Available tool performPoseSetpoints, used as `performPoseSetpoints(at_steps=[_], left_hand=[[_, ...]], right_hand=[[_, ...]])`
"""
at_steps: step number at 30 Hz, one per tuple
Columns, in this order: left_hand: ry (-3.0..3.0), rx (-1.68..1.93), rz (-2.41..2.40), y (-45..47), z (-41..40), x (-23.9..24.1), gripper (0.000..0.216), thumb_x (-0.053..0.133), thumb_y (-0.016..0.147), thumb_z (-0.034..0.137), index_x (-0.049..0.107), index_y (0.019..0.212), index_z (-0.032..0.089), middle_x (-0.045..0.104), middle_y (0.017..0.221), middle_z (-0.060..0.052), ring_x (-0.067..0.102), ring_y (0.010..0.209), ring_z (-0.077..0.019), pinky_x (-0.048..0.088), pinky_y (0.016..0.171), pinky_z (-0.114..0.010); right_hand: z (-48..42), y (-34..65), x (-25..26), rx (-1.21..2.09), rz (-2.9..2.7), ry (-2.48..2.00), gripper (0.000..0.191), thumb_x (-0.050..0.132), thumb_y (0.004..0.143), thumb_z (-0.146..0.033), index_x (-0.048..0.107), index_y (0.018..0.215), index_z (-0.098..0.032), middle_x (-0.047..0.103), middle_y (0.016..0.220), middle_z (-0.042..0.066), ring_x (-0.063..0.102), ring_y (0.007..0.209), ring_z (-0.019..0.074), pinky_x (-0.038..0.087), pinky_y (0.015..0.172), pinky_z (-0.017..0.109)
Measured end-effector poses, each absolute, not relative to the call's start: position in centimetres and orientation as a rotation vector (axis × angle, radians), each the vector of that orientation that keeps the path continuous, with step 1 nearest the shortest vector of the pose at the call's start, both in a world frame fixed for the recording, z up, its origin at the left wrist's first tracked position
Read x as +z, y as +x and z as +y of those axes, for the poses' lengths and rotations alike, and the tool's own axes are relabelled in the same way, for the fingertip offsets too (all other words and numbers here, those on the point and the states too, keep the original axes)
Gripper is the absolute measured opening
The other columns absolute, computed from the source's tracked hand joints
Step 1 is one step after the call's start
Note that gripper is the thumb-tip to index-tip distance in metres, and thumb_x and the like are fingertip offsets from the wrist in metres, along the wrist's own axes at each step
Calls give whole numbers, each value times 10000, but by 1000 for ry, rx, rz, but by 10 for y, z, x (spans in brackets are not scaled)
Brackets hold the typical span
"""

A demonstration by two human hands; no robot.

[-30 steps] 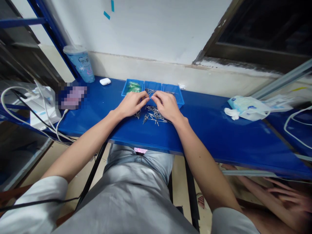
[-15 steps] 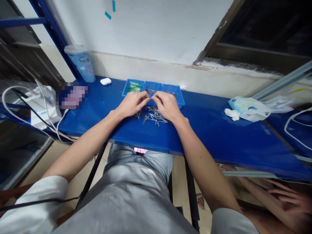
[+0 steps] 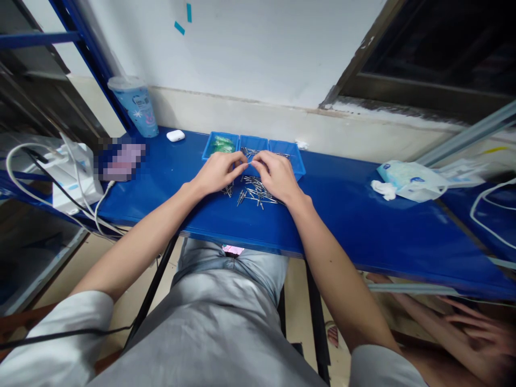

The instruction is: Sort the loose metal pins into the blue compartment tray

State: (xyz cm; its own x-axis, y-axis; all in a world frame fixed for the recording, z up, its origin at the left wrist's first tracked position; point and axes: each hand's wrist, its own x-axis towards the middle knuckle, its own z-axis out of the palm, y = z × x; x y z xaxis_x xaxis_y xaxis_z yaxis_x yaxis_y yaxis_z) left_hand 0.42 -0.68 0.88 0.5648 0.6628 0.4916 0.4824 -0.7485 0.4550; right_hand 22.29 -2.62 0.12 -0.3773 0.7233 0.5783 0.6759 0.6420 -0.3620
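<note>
Both hands meet in the middle over the blue table, fingertips pinched and almost touching. My left hand [image 3: 221, 171] and my right hand [image 3: 277, 173] are closed on a small thin metal pin [image 3: 249, 163], which shows only as a short bright bit between them. Below the fingers lies a loose pile of slim metal pins [image 3: 258, 191], partly under my right hand. A smaller cluster of metal pins [image 3: 229, 190] shows beside my left hand. Just behind the hands stands a blue divided tray [image 3: 299, 156], with green-looking small packets [image 3: 222, 144] at left and more metal pins [image 3: 250, 152] in the middle.
On the left are a blue cup [image 3: 139, 110], a white earbud case [image 3: 176, 136], a blurred pink item [image 3: 123, 161] and a white power strip [image 3: 78, 183] with cables. A tissue pack [image 3: 415, 180] lies right. Another person's hand [image 3: 479, 328] shows below the table at right.
Almost nothing differs. Both hands stay pinched together at the same spot, and the view has shifted very slightly.
</note>
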Motion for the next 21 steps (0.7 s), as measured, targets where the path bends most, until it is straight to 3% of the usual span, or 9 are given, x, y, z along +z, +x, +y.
performPoseSetpoints(at_steps=[21], left_hand=[[2539,963,944,5,-6,8,264,531,1031,394,691,1019,184,679,732,-11,576,643,-159,388,668,-295]], right_hand=[[-27,223,2,99,-2140,-1081,231,464,1075,-341,650,997,-227,715,1002,85,631,913,253,444,833,384]])
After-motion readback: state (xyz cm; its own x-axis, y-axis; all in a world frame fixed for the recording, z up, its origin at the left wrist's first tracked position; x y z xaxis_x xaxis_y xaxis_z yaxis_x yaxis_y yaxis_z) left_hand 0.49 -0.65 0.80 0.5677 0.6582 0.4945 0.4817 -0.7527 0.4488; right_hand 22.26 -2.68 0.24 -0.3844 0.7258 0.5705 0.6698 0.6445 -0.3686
